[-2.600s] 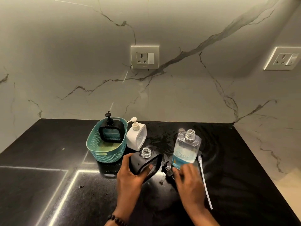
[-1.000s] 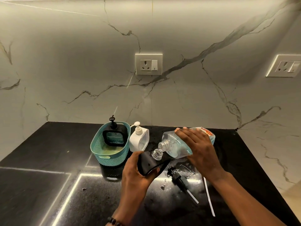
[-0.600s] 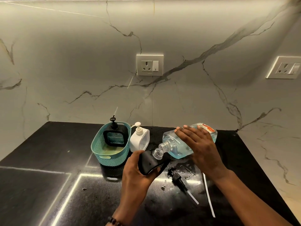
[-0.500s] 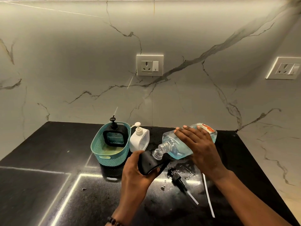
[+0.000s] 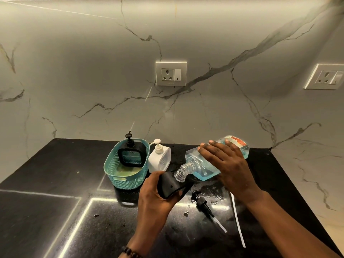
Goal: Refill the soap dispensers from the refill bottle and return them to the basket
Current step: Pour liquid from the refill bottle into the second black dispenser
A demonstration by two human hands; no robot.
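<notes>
Head view: black desk (image 5: 46, 183) against a veined marble wall (image 5: 93, 71) with 2 sockets. Teal basket (image 5: 126, 175) sits far left of the hands, 1 black dispenser (image 5: 131, 155) upright inside; 1 white dispenser (image 5: 159, 161) stands just right of it, on the desk. Right hand (image 5: 227, 164) clasps the refill bottle (image 5: 201, 168), tipped on its side, neck meeting the mouth of an open black dispenser (image 5: 169, 185), which the left hand (image 5: 154, 200) grasps tilted. Nearer lie 1 black pump head (image 5: 202, 203) and 1 white tube (image 5: 238, 220).
</notes>
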